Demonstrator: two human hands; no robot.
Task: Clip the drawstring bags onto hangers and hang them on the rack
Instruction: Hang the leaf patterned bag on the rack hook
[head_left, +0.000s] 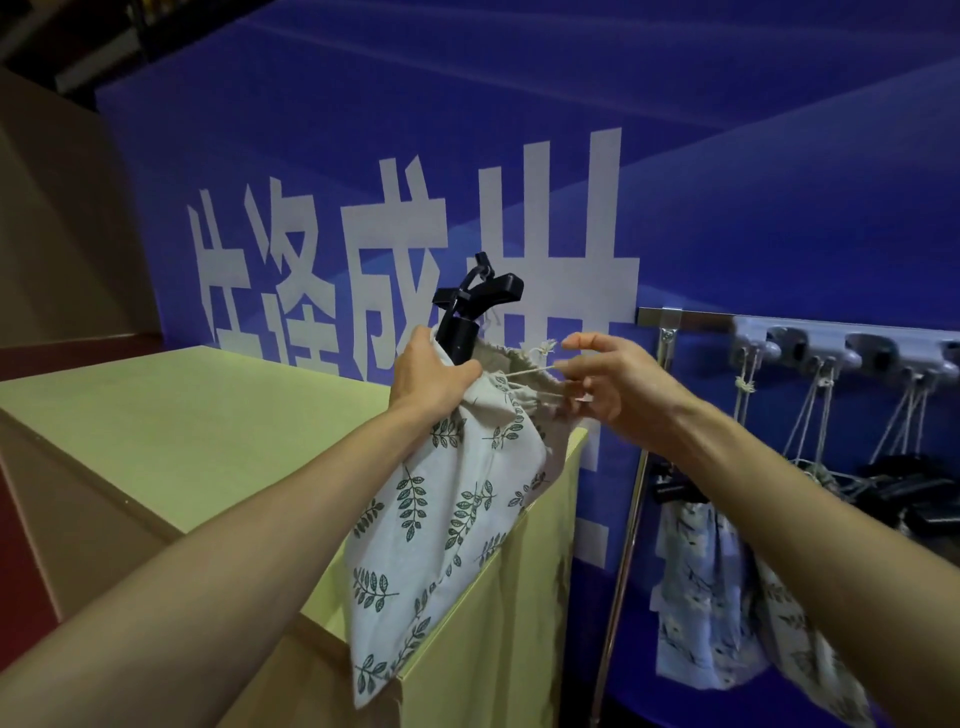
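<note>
Above the corner of a pale yellow table (171, 415), the left hand (434, 374) grips the gathered neck of a leaf-print drawstring bag (447, 525) together with a black clip hanger (467, 312), while the right hand (613, 384) pinches the bag's cord (524, 371) taut. Two more bags (696, 587) hang from the metal rack (779, 325) at right, against a blue wall (571, 104) with white characters.

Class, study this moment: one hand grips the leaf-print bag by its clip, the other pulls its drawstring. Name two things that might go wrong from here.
1. The left hand holds the leaf-print bag and black clip hanger together; tugging may pull the fabric out of the clip.
2. The right hand pinches a thin drawstring, which may slip or cinch the mouth unevenly.
</note>
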